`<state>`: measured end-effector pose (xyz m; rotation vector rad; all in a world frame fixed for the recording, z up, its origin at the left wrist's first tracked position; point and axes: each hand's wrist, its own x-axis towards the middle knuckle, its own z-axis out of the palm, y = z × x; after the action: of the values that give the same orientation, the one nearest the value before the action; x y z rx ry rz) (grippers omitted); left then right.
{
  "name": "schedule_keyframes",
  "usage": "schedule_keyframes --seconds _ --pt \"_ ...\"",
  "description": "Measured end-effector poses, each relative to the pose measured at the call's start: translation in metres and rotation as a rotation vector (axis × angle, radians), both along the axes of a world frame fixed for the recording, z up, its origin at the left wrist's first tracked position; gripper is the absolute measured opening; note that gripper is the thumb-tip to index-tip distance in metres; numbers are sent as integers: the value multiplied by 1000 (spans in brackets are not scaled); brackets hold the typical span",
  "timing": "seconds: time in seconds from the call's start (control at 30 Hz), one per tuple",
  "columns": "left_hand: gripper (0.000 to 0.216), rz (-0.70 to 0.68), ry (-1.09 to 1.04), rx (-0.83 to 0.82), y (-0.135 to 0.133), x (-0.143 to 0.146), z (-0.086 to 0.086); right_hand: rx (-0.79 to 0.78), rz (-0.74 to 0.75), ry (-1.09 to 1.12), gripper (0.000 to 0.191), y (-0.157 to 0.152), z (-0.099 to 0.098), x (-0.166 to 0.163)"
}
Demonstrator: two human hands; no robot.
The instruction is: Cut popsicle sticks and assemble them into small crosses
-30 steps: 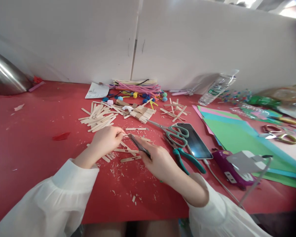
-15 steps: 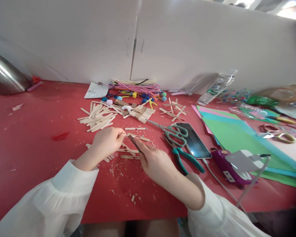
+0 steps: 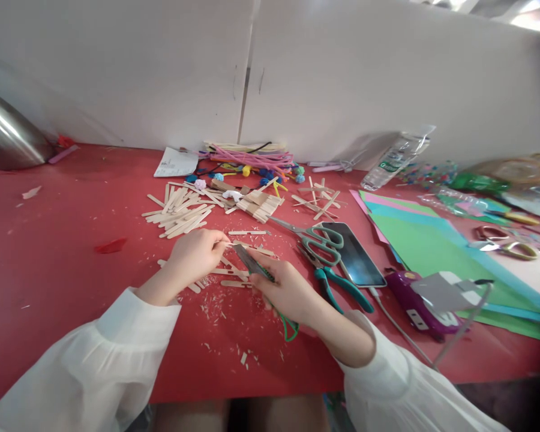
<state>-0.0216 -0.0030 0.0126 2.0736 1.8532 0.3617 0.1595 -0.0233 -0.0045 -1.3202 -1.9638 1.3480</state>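
My left hand [image 3: 202,252] is closed, its thumb and fingertips pinching the end of a thin wooden craft stick [image 3: 230,244]; most of that stick is hidden. My right hand [image 3: 283,288] is wrapped round a utility knife [image 3: 248,259] with a grey metal body and a green loop at its rear [image 3: 290,329]. The knife's tip meets the stick just right of my left fingertips. Beneath and around both hands lie several cut craft sticks [image 3: 236,283], some with small notches, and scattered wood shavings [image 3: 216,309].
A pile of craft sticks [image 3: 180,210] lies behind, beside a flat bundle of sticks [image 3: 260,205]. Scissors [image 3: 326,243], pliers [image 3: 344,288] and a phone [image 3: 359,258] are right of my hands. Coloured paper [image 3: 414,240], a bottle [image 3: 393,162] and a purple device [image 3: 420,303] stand farther right.
My right hand has turned and shifted slightly right and down, so more of the knife's body and its green loop now show. My left hand has stayed nearly still.
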Motion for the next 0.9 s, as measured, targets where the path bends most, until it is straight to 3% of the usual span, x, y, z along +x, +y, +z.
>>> schedule_keyframes --seconds 0.1,0.17,0.23,0.37,0.43,0.73,0.9 --pt "30 0 15 9 1 -1 -1 -206 -33 152 52 3 2 -2" --pt "30 13 33 11 2 -1 -1 -249 -29 178 53 3 3 -2" --pt "30 27 45 16 1 -1 -1 -145 -15 104 52 2 4 -1" --pt "30 36 47 7 1 1 1 314 7 -214 54 -4 3 1" --pt "30 44 45 -1 0 2 1 443 31 -381 56 -6 1 1" --pt "28 53 44 8 -1 5 2 644 119 -954 59 -16 5 -6" --pt "30 24 61 30 -4 8 0 671 133 -1063 66 -24 9 -13"
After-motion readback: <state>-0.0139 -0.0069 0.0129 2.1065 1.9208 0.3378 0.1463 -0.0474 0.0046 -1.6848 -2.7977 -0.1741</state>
